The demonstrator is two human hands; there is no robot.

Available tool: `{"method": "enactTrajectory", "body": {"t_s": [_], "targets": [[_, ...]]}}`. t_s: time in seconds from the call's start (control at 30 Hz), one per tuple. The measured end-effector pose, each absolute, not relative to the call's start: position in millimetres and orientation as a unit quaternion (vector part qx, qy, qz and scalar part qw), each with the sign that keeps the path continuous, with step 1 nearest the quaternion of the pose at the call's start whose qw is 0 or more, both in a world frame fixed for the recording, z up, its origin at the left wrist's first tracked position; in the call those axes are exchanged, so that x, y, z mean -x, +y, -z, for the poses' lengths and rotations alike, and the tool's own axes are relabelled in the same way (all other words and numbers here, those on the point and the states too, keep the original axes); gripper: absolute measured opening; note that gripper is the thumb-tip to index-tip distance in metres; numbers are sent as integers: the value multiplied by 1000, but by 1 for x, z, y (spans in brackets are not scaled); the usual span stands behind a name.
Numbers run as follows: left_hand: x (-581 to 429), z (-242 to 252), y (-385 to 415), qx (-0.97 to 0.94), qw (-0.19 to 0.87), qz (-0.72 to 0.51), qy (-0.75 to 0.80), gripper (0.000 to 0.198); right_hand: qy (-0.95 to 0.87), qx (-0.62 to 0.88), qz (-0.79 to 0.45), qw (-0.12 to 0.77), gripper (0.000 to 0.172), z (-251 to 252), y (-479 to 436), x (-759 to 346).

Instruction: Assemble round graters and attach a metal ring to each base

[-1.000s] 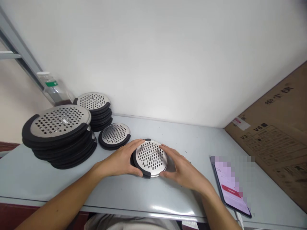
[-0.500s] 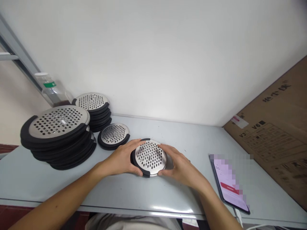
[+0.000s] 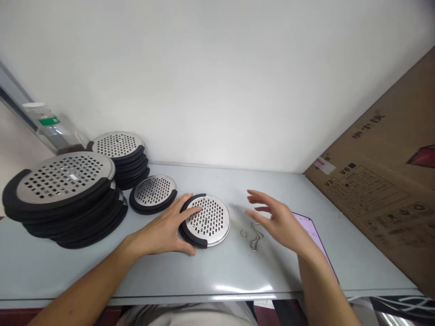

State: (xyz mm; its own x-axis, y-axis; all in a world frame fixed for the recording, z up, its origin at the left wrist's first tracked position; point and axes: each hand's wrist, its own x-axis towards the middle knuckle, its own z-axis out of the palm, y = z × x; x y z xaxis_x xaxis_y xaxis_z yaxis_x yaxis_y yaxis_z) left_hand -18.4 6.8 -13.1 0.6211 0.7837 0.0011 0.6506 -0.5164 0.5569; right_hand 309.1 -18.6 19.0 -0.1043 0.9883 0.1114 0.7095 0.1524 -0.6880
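Perforated metal disc (image 3: 208, 220) with a black rim, lying flat on the grey table (image 3: 217, 271) near its middle. The left hand (image 3: 165, 229) rests spread on the disc's left edge, not closed round it. The right hand (image 3: 278, 219) hovers wide open and holds nothing; below it lie small metal rings (image 3: 252, 236) and a phone (image 3: 314, 232). Left: a single disc (image 3: 152, 192) and two stacks (image 3: 64, 194). Right: a cardboard box (image 3: 380, 194) bounds the table; its near strip lies bare.
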Motion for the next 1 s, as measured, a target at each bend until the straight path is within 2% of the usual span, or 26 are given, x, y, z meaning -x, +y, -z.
{"method": "enactTrajectory", "body": {"t_s": [0.1, 0.2, 0.27, 0.37, 0.43, 0.5, 0.57, 0.67, 0.73, 0.8, 0.9, 1.0], "targets": [[14, 17, 5, -880, 244, -122, 390, 102, -671, 669, -217, 235, 31, -27, -28, -327], [9, 21, 6, -890, 220, -132, 377, 99, -686, 652, -251, 202, 26, -21, -31, -324], [6, 23, 7, -895, 201, -145, 372, 97, -709, 610, -285, 208, 34, -12, -27, -311], [5, 24, 9, -896, 184, -167, 368, 88, -758, 539, -298, 215, 64, 1, -14, -289], [6, 24, 10, -889, 184, -180, 379, 79, -780, 515, -286, 210, 77, 3, -4, -277], [7, 24, 11, -879, 189, -196, 392, 72, -795, 499, -276, 206, 73, 1, 5, -271], [7, 22, 12, -865, 204, -219, 403, 68, -809, 472, -278, 213, 60, -6, 11, -272], [7, 15, 12, -827, 255, -268, 423, 57, -802, 448, -310, 245, 40, -19, 17, -278], [4, 11, 10, -789, 303, -307, 438, 46, -780, 459, -323, 278, 35, -26, 19, -280], [1, 9, 7, -749, 347, -338, 451, 40, -757, 474, -312, 324, 33, -29, 21, -277], [-2, 12, 5, -688, 412, -369, 471, 44, -724, 476, -301, 397, 33, -22, 26, -263], [-4, 17, 6, -602, 505, -400, 472, 48, -668, 476, -351, 452, 39, -4, 36, -252]]}}
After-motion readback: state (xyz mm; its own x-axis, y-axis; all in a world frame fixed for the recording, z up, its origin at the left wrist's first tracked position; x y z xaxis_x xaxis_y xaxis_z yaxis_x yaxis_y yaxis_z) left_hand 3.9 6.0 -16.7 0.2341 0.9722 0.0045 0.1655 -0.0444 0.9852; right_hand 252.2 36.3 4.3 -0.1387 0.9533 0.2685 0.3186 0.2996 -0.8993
